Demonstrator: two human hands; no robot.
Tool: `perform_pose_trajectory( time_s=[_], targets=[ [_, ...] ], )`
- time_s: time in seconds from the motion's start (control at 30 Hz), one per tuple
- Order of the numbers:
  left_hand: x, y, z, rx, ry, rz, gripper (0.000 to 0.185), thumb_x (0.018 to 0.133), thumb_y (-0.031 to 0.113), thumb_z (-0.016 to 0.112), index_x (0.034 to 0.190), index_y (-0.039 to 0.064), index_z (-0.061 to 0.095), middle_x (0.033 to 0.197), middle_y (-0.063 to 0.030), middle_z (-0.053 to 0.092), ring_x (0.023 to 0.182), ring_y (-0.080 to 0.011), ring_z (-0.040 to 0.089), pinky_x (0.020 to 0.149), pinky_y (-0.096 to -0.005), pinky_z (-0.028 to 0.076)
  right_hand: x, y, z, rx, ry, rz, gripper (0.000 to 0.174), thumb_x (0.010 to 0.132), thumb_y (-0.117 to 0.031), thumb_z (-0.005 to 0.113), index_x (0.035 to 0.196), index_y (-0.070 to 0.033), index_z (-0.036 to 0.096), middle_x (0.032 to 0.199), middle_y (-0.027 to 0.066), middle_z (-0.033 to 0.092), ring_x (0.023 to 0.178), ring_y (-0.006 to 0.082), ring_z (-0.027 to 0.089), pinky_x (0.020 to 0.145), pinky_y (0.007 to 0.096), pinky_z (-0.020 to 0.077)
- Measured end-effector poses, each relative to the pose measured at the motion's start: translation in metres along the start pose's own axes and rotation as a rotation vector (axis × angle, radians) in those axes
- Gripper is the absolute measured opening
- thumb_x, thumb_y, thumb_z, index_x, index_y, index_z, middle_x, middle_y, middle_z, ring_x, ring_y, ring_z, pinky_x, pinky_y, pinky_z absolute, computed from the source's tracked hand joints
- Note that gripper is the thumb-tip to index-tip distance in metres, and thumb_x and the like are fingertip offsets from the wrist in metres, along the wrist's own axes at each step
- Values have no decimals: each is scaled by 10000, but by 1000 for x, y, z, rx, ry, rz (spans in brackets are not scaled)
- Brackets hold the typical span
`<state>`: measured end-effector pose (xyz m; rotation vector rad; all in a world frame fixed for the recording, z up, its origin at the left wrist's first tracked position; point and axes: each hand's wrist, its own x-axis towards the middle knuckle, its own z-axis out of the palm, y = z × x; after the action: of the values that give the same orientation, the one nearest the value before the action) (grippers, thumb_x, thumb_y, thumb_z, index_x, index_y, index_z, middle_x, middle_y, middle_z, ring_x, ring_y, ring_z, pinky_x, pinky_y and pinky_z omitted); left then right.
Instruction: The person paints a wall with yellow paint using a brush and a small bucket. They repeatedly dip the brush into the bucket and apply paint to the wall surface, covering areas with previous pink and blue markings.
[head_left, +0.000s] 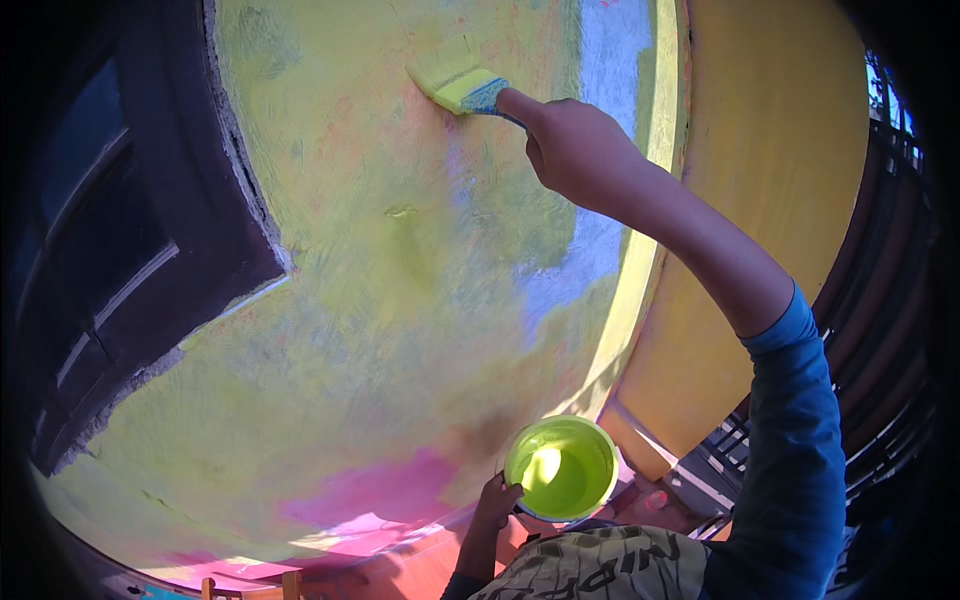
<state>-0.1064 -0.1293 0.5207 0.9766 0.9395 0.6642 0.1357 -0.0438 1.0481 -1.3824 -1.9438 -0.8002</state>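
Note:
My right hand (577, 150) grips the handle of a wide paintbrush (472, 86), whose yellow-green bristles press against the upper part of the wall (360, 315). The wall bears thin, patchy yellow-green paint, with blue areas at the right and a pink area near the bottom. Low in the view, my left hand (501, 499) holds the rim of a round bucket (566, 469) with bright green-yellow paint inside. Sunlight falls on part of the paint. The bucket is close to my body, below the brush.
A dark-framed window (172, 187) with rough plaster edges is at the left. At the right stands a yellow-orange wall section (765, 202), with dark railings (877, 300) beyond it. Wooden posts (291, 585) show at the bottom left, beside an orange-red floor (420, 566).

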Motion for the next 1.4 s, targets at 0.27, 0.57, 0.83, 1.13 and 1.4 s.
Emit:
perform_pose_trajectory(
  time_s=[0.27, 0.57, 0.83, 1.13, 1.4],
  targets=[
    [-4, 5, 6, 142, 46, 41, 470, 848, 11, 639, 1314, -54, 626, 1053, -108, 701, 839, -177, 662, 727, -324, 554, -152, -16, 80, -5, -886, 27, 427, 856, -31, 587, 1268, -141, 610, 890, 183, 696, 838, 395, 703, 720, 525, 540],
    [-6, 1, 14, 35, 11, 43, 493, 857, 26, 644, 1343, -51, 612, 1080, -127, 707, 864, -192, 692, 729, -332, 589, 20, 8, -40, 293, -106, -33, 274, 944, -86, 634, 1213, -91, 686, 732, 142, 621, 601, 233, 580, 605, 409, 453],
    [-9, -15, 12, 79, 64, 7, 487, 844, 23, 646, 1326, -40, 624, 1076, -118, 703, 878, -189, 677, 748, -332, 570, -102, -28, 57, 19, -270, 23, 487, 879, 5, 597, 1318, -168, 476, 859, 195, 621, 675, 390, 673, 565, 516, 525],
    [-15, -4, 3, 267, -7, 114, 398, 876, 35, 624, 1271, -7, 634, 867, -30, 683, 683, -107, 595, 621, -262, 486, -75, -26, 15, 55, -605, 47, 347, 821, 11, 591, 1135, -90, 698, 852, 159, 715, 839, 366, 709, 720, 483, 538],
    [-23, 10, 18, 293, 38, 157, 317, 891, 124, 629, 1176, -6, 675, 806, -53, 688, 539, -85, 550, 501, -282, 445, 8, -7, -17, 17, 393, -50, 364, 919, -48, 612, 1266, -156, 631, 857, 154, 700, 747, 359, 693, 673, 491, 539]
  ],
)
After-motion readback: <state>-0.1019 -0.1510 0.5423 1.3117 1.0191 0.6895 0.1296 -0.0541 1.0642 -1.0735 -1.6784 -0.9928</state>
